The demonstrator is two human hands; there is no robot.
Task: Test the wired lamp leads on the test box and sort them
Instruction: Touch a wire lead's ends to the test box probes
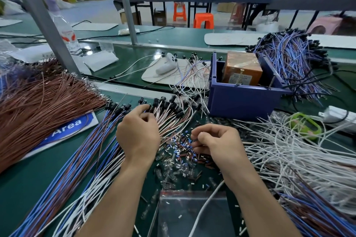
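Picking at the fan of lamp leads (pixel 169 113) spread in front of me on the green bench (pixel 23 183).

Left hand (pixel 137 132): fingers curled, thumb and forefinger pinching a pink-white lead just below its black socket.

Right hand (pixel 217 140): fingers curled low over a litter of small cut bits (pixel 181 146). I cannot tell whether anything sits between the fingertips, as they are turned away from me.

Progress, as I judge it: early to middle.
- Test box (pixel 242 69), orange, stands inside the blue bin (pixel 240 100), beyond my right hand and apart from both hands. No lead in my grip reaches it.
- A few leads lie loose on the white pad (pixel 154 77) left of the bin.
- A big blue and purple heap (pixel 289 54) lies behind the bin. These may be sorted ones, though nothing marks them so.
- Dozens in the fan look untested.

Hard to make out:
- The contacts on top of the box are too small to read, and the bin wall hides its lower half.
- Brown wires (pixel 38 106) at left and white wires (pixel 289 152) at right run off the edge.
- Plastic bag (pixel 188 211) near me is blurred, contents unclear.
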